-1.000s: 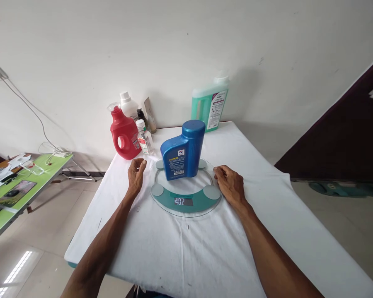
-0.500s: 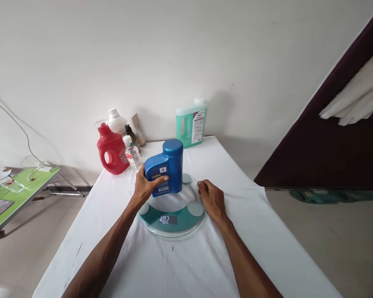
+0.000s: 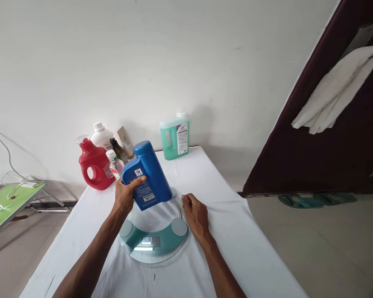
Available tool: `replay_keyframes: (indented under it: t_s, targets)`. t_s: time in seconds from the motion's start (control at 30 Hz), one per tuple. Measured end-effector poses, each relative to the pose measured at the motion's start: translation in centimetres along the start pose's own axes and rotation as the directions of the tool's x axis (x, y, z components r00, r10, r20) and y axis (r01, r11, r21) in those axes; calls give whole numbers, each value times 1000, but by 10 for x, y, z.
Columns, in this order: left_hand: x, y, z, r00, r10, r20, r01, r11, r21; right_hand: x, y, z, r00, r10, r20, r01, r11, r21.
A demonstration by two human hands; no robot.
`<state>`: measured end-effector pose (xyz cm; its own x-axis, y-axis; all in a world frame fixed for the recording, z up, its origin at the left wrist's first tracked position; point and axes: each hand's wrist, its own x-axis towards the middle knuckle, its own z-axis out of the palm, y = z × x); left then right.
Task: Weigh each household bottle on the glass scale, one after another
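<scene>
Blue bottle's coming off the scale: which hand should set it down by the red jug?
Left, probably. The left hand already grips the blue bottle, tilted above the scale, and the red jug stands on that side. The right hand rests empty by the scale's rim.

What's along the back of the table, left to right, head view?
Red detergent jug → small clear bottle → blue bottle held in the left hand → green liquid jug.

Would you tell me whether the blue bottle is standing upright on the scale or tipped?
Tipped. The left hand grips the blue bottle with its cap leaning left, lifted above the glass scale.
</scene>
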<state>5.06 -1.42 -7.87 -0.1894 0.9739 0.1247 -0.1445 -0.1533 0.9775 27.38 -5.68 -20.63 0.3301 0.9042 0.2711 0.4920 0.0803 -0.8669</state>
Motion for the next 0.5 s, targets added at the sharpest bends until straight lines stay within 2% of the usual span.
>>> replay_keyframes:
  t_s: [0.1,0.2,0.33,0.5]
  targets:
    - [30,16,25,994,111,15,-111,994,-16,-1,0,-1,1000,-5,-1,5,1000,9]
    - [66,18,57,981,170,89,-170,985,-4,-2,0,0,1000,-2,-19,3,1000,8]
    - [104,-5,101,983,102,156,-96,994,-45,-2,3,2,999,-3,-33,4,1000,6]
    - [122,-40,147,975,26,221,-17,999,-44,-3,5,3,999,36,-34,-35,999,13]
